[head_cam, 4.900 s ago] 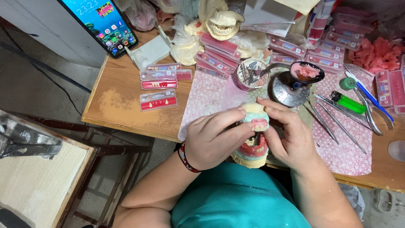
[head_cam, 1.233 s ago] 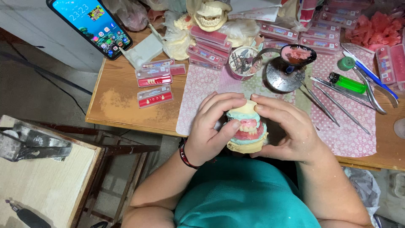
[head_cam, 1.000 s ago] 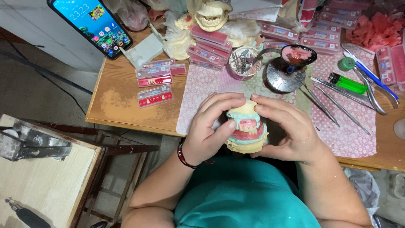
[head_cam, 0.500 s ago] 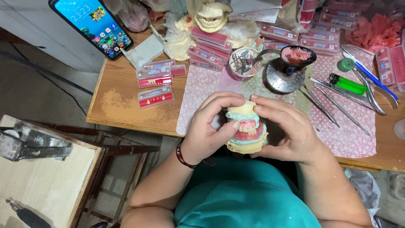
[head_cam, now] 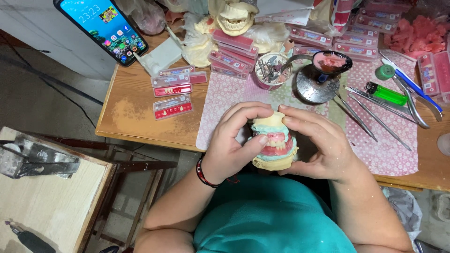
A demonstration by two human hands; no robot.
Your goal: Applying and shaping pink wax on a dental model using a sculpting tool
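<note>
Cluttered wooden bench (head_cam: 136,117) (pink mat (head_cam: 220,100) on it); left hand (head_cam: 234,145) and right hand (head_cam: 323,145) clasp denture model (head_cam: 274,140) at bench's near edge.

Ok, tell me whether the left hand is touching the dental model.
Touching. The head view shows the left hand wrapped around the dental model, thumb pressed on its front.

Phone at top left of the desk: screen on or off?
On. The phone, leaning at the desk's back left corner, shows a lit blue home screen with rows of app icons.
</note>
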